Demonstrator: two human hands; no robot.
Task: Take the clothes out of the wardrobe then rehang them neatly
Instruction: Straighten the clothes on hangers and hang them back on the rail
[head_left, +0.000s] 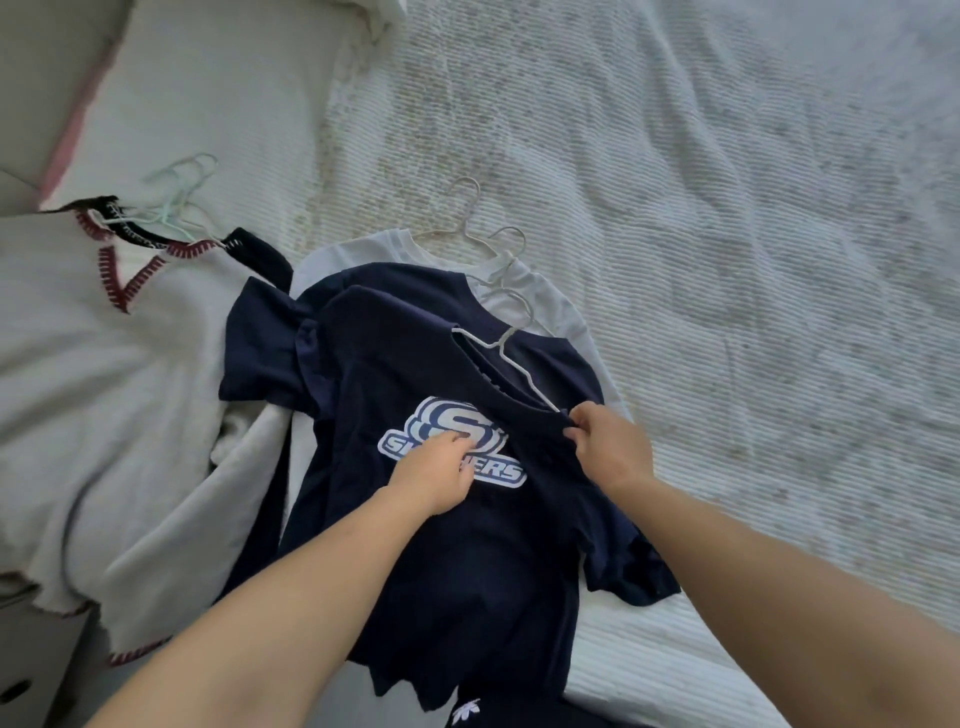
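Navy tee (452, 519) lies on top of the clothes pile at the bed (727, 260) edge, hanger (511, 358) half in its collar. R hand (610, 447) pinches the collar rim; L hand (436, 473) lies on the logo, fingers bent, grip can't tell. Risk: a tug w/o the L pinning it drags the tee off the bed or pops the hanger out; hook may snag the white tee (550, 306) below.

Ribbed bedspread (727, 208), cream garment (78, 364), white shirt (545, 306)

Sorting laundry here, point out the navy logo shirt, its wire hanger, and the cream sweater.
navy logo shirt (457, 545), head view, lower front.
wire hanger (511, 358), head view, neck.
cream sweater (104, 389), head view, chest.
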